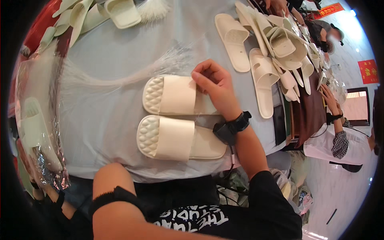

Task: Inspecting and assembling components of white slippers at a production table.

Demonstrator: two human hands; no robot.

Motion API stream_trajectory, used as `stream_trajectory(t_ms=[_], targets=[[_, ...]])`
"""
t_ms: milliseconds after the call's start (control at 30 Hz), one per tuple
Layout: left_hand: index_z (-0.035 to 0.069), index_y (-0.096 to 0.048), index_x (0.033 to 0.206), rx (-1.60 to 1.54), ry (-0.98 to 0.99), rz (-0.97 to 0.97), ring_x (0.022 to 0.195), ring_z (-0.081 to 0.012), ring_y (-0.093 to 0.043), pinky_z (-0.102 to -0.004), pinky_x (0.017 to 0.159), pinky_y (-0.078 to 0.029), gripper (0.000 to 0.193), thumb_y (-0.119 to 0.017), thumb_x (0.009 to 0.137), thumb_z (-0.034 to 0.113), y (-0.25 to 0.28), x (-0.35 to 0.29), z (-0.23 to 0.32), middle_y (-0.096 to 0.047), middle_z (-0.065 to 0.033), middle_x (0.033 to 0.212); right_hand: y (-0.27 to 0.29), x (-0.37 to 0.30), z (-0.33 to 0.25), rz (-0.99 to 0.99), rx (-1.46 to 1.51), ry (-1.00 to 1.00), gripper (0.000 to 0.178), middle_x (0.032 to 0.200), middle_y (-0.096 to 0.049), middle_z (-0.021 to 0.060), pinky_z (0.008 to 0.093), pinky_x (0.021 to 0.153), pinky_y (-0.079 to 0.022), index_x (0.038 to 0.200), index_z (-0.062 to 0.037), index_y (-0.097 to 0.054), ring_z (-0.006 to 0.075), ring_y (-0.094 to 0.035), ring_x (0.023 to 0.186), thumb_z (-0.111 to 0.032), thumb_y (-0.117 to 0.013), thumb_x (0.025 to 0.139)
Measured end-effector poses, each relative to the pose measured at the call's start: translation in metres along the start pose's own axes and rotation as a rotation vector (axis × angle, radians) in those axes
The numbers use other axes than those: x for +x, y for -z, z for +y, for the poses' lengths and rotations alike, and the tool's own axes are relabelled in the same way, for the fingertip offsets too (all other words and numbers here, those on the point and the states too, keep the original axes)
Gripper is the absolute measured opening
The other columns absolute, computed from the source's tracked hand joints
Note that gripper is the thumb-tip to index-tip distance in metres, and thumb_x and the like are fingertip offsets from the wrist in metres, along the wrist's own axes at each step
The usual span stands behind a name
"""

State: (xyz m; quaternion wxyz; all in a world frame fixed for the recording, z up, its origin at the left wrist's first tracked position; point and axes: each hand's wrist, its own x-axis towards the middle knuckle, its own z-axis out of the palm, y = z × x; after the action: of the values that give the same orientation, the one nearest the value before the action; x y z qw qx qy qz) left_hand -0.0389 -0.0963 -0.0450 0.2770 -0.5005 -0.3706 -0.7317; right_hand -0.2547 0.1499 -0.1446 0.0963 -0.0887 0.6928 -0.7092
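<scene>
1. Looking down through the head view, I see a pair of cream slippers on the grey-covered bench point(96, 136), side by side, toes to the left and heels to the right: a far slipper point(178, 94) and a near slipper point(176, 138). Both have quilted toes and a broad smooth strap.
2. The right hand point(211, 82) is over the far slipper, close to the strap's right edge. Its fingers curl in toward the thumb; whether they pinch anything thin, I cannot tell. A black wrist device point(232, 128) sits on that arm, above the heels.
3. The left hand point(114, 174) is at the bench's near edge, left of the slippers, beyond a black wristband point(120, 198). It shows only as a rounded shape; its fingers are hidden, so I cannot tell how they stand.
4. Beyond the pair, a bundle of fine white strands point(116, 82) stretches leftward.
5. Far left lies a group of slippers point(94, 18), with a white tuft point(154, 11) beside it. Far right there's a heaped pile of slippers point(280, 44).
6. Near the left edge, a slipper lies under clear plastic point(60, 170).
7. At the right, a co-worker's hand point(330, 100) reaches toward the bench.
</scene>
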Motion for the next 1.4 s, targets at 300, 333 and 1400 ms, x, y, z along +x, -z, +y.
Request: stream_trajectory(t_ms=[300, 333, 1400], targets=[[0.010, -0.067, 0.072, -0.141, -0.031, -0.098, 0.080, -0.0113, -0.061, -0.0280, 0.069, -0.048, 0.014, -0.065, 0.083, 0.017, 0.003, 0.003, 0.033, -0.063, 0.0034, 0.075, 0.013, 0.000, 0.008, -0.037, 0.115, -0.012, 0.011, 0.092, -0.065, -0.0044, 0.0201, 0.073, -0.047, 0.102, -0.0054, -0.065, 0.0017, -0.058, 0.083, -0.011, -0.074, 0.096], [0.010, -0.067, 0.072, -0.146, -0.036, -0.124, 0.080, -0.0113, -0.061, -0.0280, 0.069, -0.048, 0.014, -0.065, 0.084, 0.017, -0.003, 0.007, 0.027, -0.063, 0.0034, 0.076, 0.014, 0.000, 0.010, -0.028, 0.114, -0.015, 0.011, 0.092, -0.065, -0.0041, 0.0199, 0.074, -0.048, 0.101, -0.0054, -0.065, 0.0016, -0.059, 0.083, -0.011, -0.074, 0.096], [0.010, -0.068, 0.075, -0.270, -0.110, -0.016, 0.082, -0.0110, -0.063, -0.0283, 0.069, -0.049, 0.015, -0.063, 0.087, 0.016, -0.002, 0.081, -0.029, -0.066, 0.0037, 0.079, 0.012, -0.003, 0.007, -0.070, 0.110, 0.022, 0.010, 0.090, -0.063, -0.0045, 0.0208, 0.071, -0.048, 0.104, -0.0053, -0.064, 0.0028, -0.058, 0.080, -0.013, -0.070, 0.099]])
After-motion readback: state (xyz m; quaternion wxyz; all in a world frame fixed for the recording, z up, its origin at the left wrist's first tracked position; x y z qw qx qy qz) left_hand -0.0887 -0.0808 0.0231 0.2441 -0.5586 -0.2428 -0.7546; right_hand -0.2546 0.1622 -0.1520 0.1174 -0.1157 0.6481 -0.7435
